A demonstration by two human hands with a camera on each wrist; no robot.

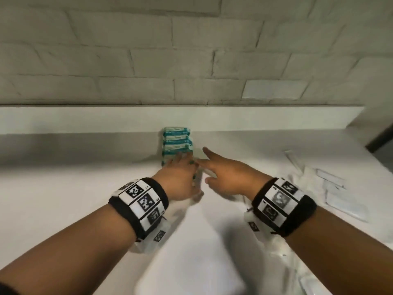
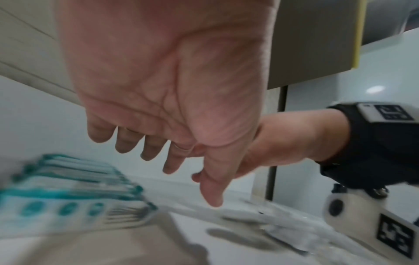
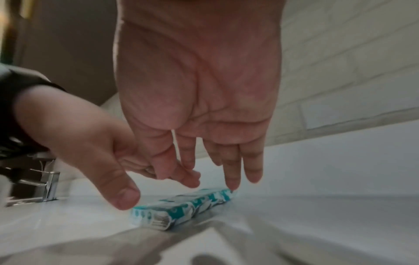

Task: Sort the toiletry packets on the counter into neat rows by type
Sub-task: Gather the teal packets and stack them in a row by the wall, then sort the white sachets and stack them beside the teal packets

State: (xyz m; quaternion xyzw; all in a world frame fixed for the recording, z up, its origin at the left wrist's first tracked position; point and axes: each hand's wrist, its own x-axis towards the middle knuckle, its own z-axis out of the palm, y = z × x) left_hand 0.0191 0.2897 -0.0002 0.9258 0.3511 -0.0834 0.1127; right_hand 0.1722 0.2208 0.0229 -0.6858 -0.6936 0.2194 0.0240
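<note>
Teal packets [image 1: 177, 143] in one row on table [image 1: 63, 199], running from back ledge toward front edge, each packet's long axis left-right, row's long axis front-back. Near end of row hidden under left hand [image 1: 180, 179] in head view. Left hand flat, fingers straight, nothing gripped; from left wrist view seems just above row, contact unclear through blur. Right hand [image 1: 225, 177] just right of row, fingers extended, relaxed, nothing held; in right wrist view one fingertip [image 3: 232, 186] at or touching far end of teal row [image 3: 181, 206], cannot tell which. Hands touching or nearly so, either side of row's near end. Clear packets [image 1: 331, 184] loose near right edge of table, well apart from teal row, unsorted, blurred. Faucet [image 3: 48, 184] toward left.

Judgement: squaring up teal row, both hands as guides; teal type looks mostly done, clear type not yet. Coming move turns on clear pile lying right of hands, so right hand nearer. New row probably parallel to the teal one, on its right side. Risk: knocking teal row askew on pulling away.
</note>
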